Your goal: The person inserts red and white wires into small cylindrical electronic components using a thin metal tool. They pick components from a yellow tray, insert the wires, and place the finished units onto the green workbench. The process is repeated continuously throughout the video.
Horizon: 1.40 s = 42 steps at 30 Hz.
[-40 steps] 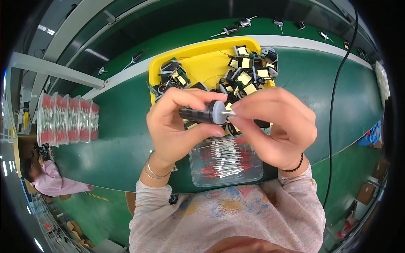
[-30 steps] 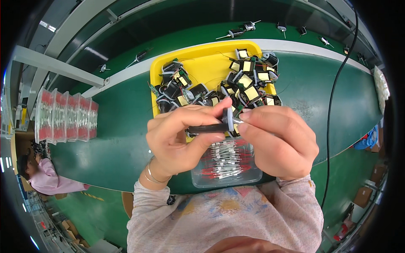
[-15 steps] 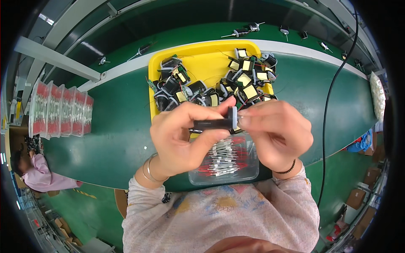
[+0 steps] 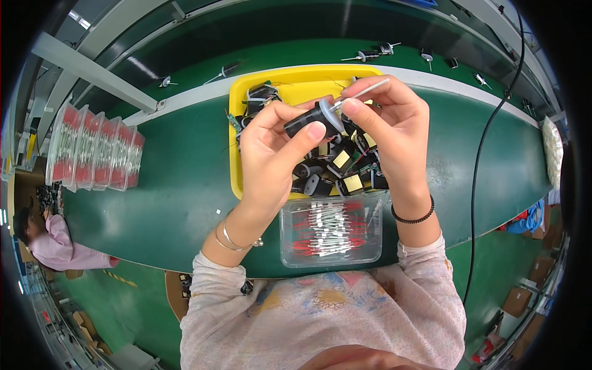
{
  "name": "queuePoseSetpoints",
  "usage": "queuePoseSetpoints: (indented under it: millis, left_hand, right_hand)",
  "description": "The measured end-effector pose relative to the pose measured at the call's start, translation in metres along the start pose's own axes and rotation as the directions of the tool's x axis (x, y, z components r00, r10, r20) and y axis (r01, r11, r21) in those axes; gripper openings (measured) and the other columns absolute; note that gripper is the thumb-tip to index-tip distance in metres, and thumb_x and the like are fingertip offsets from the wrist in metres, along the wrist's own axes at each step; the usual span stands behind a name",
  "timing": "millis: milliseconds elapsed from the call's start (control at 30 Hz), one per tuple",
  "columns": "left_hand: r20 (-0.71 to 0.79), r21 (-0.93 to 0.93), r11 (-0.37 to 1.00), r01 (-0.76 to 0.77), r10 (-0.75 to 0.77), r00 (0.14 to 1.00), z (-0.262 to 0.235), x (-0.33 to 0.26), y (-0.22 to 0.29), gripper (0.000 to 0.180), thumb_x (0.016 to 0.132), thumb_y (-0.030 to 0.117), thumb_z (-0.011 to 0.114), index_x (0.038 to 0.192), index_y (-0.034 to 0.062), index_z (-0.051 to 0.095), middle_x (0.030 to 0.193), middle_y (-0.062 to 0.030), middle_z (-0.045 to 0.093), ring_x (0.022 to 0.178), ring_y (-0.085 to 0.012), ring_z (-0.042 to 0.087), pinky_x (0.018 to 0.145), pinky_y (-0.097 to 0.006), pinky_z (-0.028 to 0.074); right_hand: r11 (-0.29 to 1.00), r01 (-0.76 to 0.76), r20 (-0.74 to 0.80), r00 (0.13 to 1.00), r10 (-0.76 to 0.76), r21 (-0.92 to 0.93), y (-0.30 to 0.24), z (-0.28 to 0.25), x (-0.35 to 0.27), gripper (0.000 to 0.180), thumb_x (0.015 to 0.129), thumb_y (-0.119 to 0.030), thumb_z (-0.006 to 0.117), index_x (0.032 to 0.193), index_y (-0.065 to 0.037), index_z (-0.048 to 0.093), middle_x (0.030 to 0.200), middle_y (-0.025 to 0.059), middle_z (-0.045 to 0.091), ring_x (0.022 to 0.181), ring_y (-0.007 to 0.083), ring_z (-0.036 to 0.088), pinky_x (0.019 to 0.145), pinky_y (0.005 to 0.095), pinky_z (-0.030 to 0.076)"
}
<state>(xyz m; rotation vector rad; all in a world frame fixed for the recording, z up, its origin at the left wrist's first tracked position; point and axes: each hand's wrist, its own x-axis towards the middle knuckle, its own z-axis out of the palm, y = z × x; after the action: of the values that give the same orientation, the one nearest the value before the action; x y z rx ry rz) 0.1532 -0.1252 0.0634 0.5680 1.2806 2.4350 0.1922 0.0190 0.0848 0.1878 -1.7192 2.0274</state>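
Yellow tray (image 4: 308, 75) as landmark. A pale rail (image 4: 431, 81) runs past its far edge; beyond that, a green strip carries scattered black parts (image 4: 385, 48). Green counter (image 4: 185, 166) spreads out on the tray's left and right sides. Right of the tray, a black cable (image 4: 479, 172) crosses counter and rim alike. Well left of it: a stack of clear boxes (image 4: 92, 148), red and white inside.

In the tray — a heap of black units (image 4: 342, 160), some with cream squares. Just nearside of it, a clear box (image 4: 333, 264) of red-and-white leads (image 4: 327, 228).

Over the tray, a black cylinder (image 4: 301, 123) with grey disc. Left hand (image 4: 268, 148): grip wrapped on the cylinder. Right hand (image 4: 398, 117): grip pinched on a white rod (image 4: 372, 88) at the disc — it slants toward the tray's far right.
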Motion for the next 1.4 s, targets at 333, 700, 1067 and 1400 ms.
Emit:
queuePoseSetpoints:
  millis: [333,700,1067,1400]
  left_hand:
    - [0.126,0.624,0.781,-0.025,-0.069,0.99,-0.04,0.116,-0.015,0.019,0.079,0.013,0.063,0.091,0.0004,0.057,0.082,-0.0035,0.062,0.077,-0.0071,0.057,0.07,-0.02,0.044]
    - [0.508,0.861,0.008,-0.508,-0.028,0.861,-0.044,0.187,-0.085,0.018,0.078,0.016,0.057,0.093,0.0066,0.056,0.092,-0.0111,0.06,0.087,-0.029,0.057,0.079,-0.038,0.043]
    - [0.79,0.505,-0.06,-0.861,-0.371,0.489,-0.001,0.143,-0.086,0.017,0.064,0.007,0.066,0.079,0.0156,0.063,0.094,0.0006,0.051,0.097,-0.0174,0.047,0.08,-0.033,0.039]
    - [0.396,0.751,0.629,-0.202,-0.184,0.9,-0.031,0.109,-0.005,0.023,0.068,0.016,0.073,0.082,0.0039,0.059,0.087,-0.0034,0.06,0.077,-0.0123,0.059,0.066,-0.028,0.048]
  right_hand:
    - [0.958,0.186,-0.325,0.912,-0.251,-0.22,0.007,-0.038,0.007,0.038,0.082,0.0,0.053,0.119,0.002,0.044,0.117,0.0148,0.051,0.113,0.0175,0.044,0.09,0.0325,0.043]
    - [0.8,0.174,0.548,0.807,0.218,-0.574,-0.001,-0.02,-0.041,0.015,0.075,-0.014,0.063,0.08,-0.001,0.058,0.075,0.009,0.061,0.064,0.0208,0.06,0.056,0.0308,0.048]
    - [0.62,0.337,0.702,0.423,0.573,-0.709,0.046,0.006,-0.114,0.017,0.066,-0.015,0.063,0.078,-0.004,0.058,0.081,0.008,0.056,0.076,0.0232,0.059,0.061,0.0339,0.049]
    - [0.935,-0.256,0.712,0.607,0.353,-0.246,-0.008,-0.019,-0.045,0.012,0.074,-0.009,0.067,0.083,-0.004,0.061,0.08,0.0051,0.058,0.067,0.0149,0.056,0.058,0.0246,0.044]
